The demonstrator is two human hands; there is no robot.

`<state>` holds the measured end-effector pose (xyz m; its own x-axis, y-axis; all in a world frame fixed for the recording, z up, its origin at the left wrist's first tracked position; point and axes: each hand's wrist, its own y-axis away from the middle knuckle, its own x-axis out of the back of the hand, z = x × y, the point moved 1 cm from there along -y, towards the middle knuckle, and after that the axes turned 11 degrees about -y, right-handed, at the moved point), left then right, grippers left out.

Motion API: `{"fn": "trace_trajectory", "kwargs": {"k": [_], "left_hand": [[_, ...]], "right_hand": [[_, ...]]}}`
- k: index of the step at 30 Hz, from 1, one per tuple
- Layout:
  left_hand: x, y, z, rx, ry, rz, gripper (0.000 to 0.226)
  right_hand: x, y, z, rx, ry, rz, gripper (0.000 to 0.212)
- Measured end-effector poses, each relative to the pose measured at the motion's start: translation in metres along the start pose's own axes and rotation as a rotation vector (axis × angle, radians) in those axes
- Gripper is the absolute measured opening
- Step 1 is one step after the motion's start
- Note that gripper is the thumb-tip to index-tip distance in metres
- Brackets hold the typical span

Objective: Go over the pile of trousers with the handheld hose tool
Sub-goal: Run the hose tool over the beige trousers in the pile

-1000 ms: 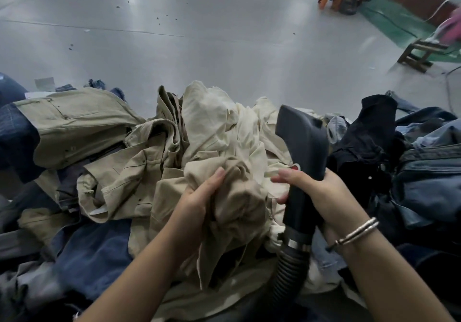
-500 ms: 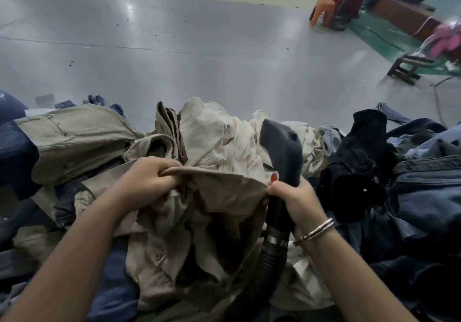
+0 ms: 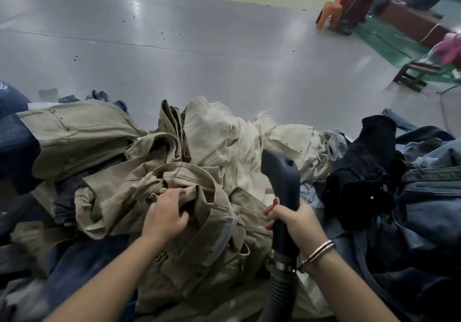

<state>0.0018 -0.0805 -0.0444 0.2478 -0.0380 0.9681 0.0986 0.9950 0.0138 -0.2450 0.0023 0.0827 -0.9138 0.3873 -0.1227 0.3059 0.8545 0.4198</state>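
Observation:
A pile of trousers fills the lower half of the view. Khaki trousers point(image 3: 194, 197) lie crumpled in the middle, cream ones point(image 3: 224, 132) behind them. My left hand point(image 3: 166, 213) grips a fold of the khaki trousers, fingers curled into the cloth. My right hand point(image 3: 291, 220) holds the black hose tool point(image 3: 282, 179) by its handle, nozzle upright over the cream cloth. Its ribbed hose point(image 3: 279, 294) runs down out of the bottom of the view.
Dark and blue denim trousers point(image 3: 429, 197) heap up on the right, a black garment point(image 3: 369, 169) on top. More khaki and denim point(image 3: 67, 132) lie at the left. Grey floor point(image 3: 199, 47) stretches behind. An orange plastic chair point(image 3: 331, 14) and a wooden stool point(image 3: 414, 74) stand far right.
My left hand has moved right and nearer, onto a fold in the middle of the khaki trousers. The khaki bundle has dropped lower and flatter. The hose tool stays upright in my right hand.

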Motion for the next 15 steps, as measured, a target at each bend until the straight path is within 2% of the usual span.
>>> {"fn": "trace_trajectory", "kwargs": {"k": [1,2,3,5,6,8,10,11,13,15], "left_hand": [[-0.005,-0.002,0.002,0.103,0.049,-0.064,0.067],[-0.008,-0.005,0.003,0.192,0.093,-0.102,0.07],[-0.008,-0.009,0.007,0.222,0.137,-0.078,0.059],[0.002,-0.013,0.017,0.21,0.342,0.076,0.02],[0.01,-0.012,0.025,0.19,0.533,0.129,0.019],[0.035,-0.003,0.045,0.183,1.074,0.11,0.03],[0.063,0.01,0.059,0.113,1.572,0.011,0.016],[0.077,0.016,0.065,0.059,1.712,-0.047,0.008],[0.1,0.027,0.073,-0.06,1.828,-0.158,0.013],[0.112,0.037,0.082,-0.139,1.822,-0.17,0.012]], "right_hand": [[-0.003,0.001,0.004,-0.022,0.011,-0.012,0.019],[-0.005,0.001,0.008,-0.037,0.028,-0.024,0.019],[-0.008,0.001,0.011,-0.045,0.049,-0.035,0.02],[-0.012,0.0,0.017,-0.048,0.062,-0.052,0.021],[-0.015,-0.001,0.02,-0.046,0.05,-0.049,0.023],[-0.021,-0.004,0.024,-0.028,0.051,-0.01,0.03],[-0.03,-0.005,0.026,0.001,0.062,0.057,0.039],[-0.035,-0.006,0.026,0.009,0.054,0.084,0.044],[-0.043,-0.007,0.026,0.021,0.022,0.112,0.049],[-0.05,-0.005,0.023,0.055,0.0,0.116,0.04]]}}
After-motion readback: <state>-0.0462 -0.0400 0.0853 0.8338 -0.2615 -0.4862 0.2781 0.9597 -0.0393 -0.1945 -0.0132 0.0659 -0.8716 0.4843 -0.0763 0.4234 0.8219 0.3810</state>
